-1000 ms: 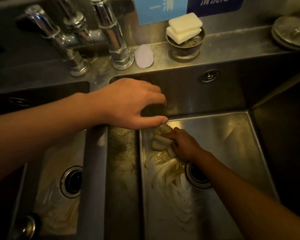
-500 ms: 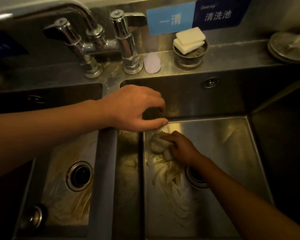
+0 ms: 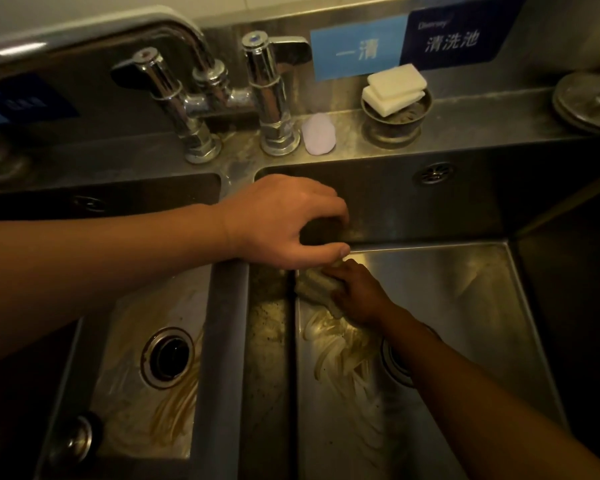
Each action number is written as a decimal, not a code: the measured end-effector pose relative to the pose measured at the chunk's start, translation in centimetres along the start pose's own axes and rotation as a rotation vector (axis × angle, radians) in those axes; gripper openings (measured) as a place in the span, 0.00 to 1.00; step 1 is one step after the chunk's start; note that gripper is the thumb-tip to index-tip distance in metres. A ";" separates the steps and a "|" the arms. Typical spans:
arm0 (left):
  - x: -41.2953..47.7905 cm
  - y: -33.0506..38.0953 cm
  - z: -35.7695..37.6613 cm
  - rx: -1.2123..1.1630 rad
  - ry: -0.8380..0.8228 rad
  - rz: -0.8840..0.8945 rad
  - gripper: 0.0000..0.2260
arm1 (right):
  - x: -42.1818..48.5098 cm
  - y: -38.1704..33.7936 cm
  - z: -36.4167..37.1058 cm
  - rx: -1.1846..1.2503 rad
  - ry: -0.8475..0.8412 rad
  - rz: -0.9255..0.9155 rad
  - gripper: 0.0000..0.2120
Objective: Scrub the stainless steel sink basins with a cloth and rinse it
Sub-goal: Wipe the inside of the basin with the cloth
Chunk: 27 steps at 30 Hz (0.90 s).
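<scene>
Our right hand (image 3: pixel 359 294) presses the folded cloth (image 3: pixel 317 285) into the right basin's (image 3: pixel 465 306) back-left corner; our left hand (image 3: pixel 278 221), fingers apart, grips the divider (image 3: pixel 227 341) just above.

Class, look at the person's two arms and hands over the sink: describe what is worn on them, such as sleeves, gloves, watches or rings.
Nothing visible is worn. The left hand and its forearm are bare to the picture's edge: no sleeve, glove, watch or ring shows. The right hand and forearm are bare too, with no glove or sleeve in view; that arm lies in shadow, so small items like a ring cannot be ruled out.
</scene>
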<state>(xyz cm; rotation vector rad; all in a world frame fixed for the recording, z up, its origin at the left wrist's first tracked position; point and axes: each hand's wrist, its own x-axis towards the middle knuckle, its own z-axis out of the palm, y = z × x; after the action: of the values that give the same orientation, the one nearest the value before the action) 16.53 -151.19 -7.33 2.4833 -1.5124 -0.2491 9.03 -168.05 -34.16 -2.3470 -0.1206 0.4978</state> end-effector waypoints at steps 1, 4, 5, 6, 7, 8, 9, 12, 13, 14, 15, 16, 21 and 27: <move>0.0 0.0 0.0 0.002 -0.003 0.000 0.25 | -0.1 -0.2 0.1 -0.004 -0.007 -0.008 0.30; 0.1 0.1 -0.1 -0.003 -0.010 -0.004 0.27 | -0.5 -0.2 0.8 -0.021 -0.027 -0.042 0.27; 0.0 0.1 -0.1 -0.003 -0.010 -0.005 0.27 | -0.8 -0.1 1.0 -0.017 -0.029 -0.044 0.27; 0.0 0.2 -0.1 -0.002 -0.010 -0.006 0.27 | -1.0 0.1 1.2 -0.012 -0.034 -0.046 0.27; -0.1 0.2 -0.1 0.000 -0.010 -0.008 0.27 | -1.2 0.2 1.2 -0.013 -0.043 -0.055 0.28; 0.0 0.2 -0.1 0.002 -0.009 -0.008 0.27 | -1.5 0.1 1.3 -0.019 -0.058 -0.069 0.29; 0.0 0.2 -0.1 0.005 -0.007 -0.008 0.27 | -1.8 0.1 1.3 -0.024 -0.071 -0.087 0.30; 0.0 0.2 -0.1 0.006 0.007 -0.005 0.27 | -2.9 -0.1 1.5 -0.022 -0.104 -0.119 0.29; -0.1 0.2 -0.1 0.004 0.016 -0.005 0.27 | -3.3 -0.1 1.7 -0.029 -0.111 -0.127 0.29; -0.1 0.1 -0.1 0.001 0.023 -0.003 0.27 | -3.7 -0.2 1.8 -0.034 -0.118 -0.134 0.28; -0.1 0.1 -0.1 -0.001 0.027 -0.001 0.27 | -4.1 -0.2 2.0 -0.039 -0.122 -0.143 0.27; -0.1 0.2 -0.1 -0.002 0.030 0.000 0.27 | -4.4 -0.3 2.2 -0.045 -0.127 -0.152 0.27; -0.2 0.0 0.0 -0.010 0.051 0.004 0.26 | -6.4 -0.2 3.6 -0.096 -0.147 -0.196 0.27; -0.3 0.1 -0.1 -0.019 0.057 0.005 0.26 | -9.3 -0.1 4.5 -0.044 -0.182 -0.227 0.25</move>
<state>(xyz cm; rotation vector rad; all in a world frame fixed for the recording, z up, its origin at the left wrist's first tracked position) 16.33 -150.93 -7.24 2.4501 -1.4872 -0.1890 -1.22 -167.21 -34.13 -2.2904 -0.4814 0.5992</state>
